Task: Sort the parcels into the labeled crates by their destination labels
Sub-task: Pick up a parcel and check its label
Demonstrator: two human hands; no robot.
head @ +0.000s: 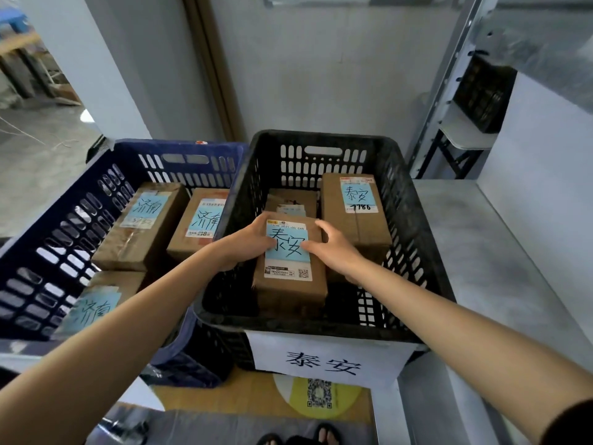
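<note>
Gripping the parcel [290, 289] from either side inside the black crate [420, 252], left hand [245, 244] and right hand [335, 250] (blue label up).

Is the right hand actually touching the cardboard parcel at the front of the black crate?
Touching. The head view shows the right hand gripping the cardboard parcel by its right edge, thumb on its blue label.

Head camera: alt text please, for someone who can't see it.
The left hand and right hand grip a brown cardboard parcel labelled 泰安 inside the black plastic crate signed 泰安. The blue plastic crate beside it holds three parcels labelled 济南.
</note>
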